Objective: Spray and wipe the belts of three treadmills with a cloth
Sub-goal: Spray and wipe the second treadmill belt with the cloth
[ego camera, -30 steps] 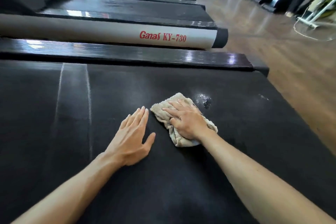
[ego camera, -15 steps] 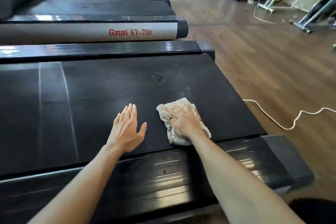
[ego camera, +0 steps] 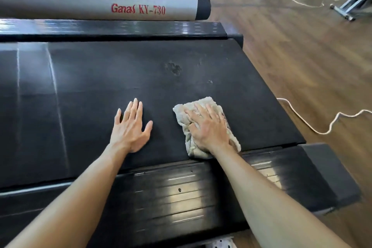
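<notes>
A crumpled beige cloth (ego camera: 203, 125) lies flat on the black treadmill belt (ego camera: 124, 74), right of the frame's centre, its lower edge touching the belt's near border. The belt is matte and dark, spanning the middle of the frame, with pale streaks at left and a small dull smudge (ego camera: 173, 68) in the upper centre, well apart from the cloth.

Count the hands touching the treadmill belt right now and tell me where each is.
2. The left hand lies flat, bare on the belt near its middle. The right hand presses the cloth on the belt near the side rail.
</notes>
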The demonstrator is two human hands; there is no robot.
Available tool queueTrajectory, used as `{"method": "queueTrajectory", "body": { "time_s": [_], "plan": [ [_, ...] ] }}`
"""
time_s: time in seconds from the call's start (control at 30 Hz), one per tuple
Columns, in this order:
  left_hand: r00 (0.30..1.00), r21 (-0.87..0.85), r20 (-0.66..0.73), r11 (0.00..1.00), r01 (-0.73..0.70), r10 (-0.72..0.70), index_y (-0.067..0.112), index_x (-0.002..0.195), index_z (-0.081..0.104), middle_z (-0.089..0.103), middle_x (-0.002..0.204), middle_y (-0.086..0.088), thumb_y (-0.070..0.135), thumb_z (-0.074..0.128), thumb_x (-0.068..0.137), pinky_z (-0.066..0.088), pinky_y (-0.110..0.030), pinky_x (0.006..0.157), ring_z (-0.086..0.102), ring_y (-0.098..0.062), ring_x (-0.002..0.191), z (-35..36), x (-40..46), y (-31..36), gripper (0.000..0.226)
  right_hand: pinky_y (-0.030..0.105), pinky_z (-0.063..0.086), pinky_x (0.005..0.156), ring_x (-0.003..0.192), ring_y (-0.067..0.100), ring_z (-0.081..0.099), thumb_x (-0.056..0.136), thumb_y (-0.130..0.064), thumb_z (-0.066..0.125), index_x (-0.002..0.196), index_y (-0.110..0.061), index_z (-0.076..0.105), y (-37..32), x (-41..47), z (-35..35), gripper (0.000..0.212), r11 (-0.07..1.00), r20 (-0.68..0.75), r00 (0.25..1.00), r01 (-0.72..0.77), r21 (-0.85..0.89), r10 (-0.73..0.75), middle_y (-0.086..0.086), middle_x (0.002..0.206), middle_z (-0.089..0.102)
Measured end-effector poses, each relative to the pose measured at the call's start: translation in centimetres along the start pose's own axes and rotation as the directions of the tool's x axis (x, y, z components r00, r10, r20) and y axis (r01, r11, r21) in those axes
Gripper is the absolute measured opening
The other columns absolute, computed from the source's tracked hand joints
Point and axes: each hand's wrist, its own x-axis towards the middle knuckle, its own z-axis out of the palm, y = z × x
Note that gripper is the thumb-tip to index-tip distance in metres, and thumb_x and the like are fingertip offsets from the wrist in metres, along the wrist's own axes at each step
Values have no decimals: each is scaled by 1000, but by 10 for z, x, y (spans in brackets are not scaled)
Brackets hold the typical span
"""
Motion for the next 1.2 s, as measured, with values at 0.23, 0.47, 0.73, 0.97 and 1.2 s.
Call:
{"method": "queueTrajectory", "body": {
  "time_s": [0.23,0.47,0.73,0.97,1.2],
  "plan": [
    [998,15,-67,1000,-3,4,16,163,6,-4,171,2,52,29,103,0,-43,126,-6,-12,156,4,2,-3,74,57,5,124,156,24,14,92,-51,28,142,-50,51,-46,1,6,55,981,-10,983,181,68,-181,-10,164,32],
    [994,12,-103,1000,-21,23,14,162,15,5,171,0,58,18,94,5,-45,126,2,-15,157,11,3,-7,81,46,-3,126,159,15,2,97,-59,21,153,-54,36,7,12,-3,59,995,45,995,81,65,-84,-19,170,17],
    [993,21,-117,999,-25,27,15,162,16,6,171,0,62,8,88,6,-44,125,2,-14,157,11,6,-6,88,54,0,126,158,20,9,89,-53,29,146,-51,49,-26,8,2,61,968,22,972,230,99,-233,-13,169,24],
    [992,9,-122,999,-38,39,14,161,19,10,170,-2,63,10,89,6,-45,125,5,-15,157,14,5,-7,88,51,-3,126,159,20,0,103,-52,30,155,-53,32,10,32,-13,52,999,31,999,-21,44,19,-13,172,13],
    [990,-51,-105,994,-97,92,14,163,12,0,170,0,64,10,83,-5,-39,127,-9,-10,155,8,5,-7,94,51,-1,127,159,16,2,82,-61,16,150,-56,40,0,0,-9,72,977,52,977,205,67,-208,-20,170,16]
  ]
}}
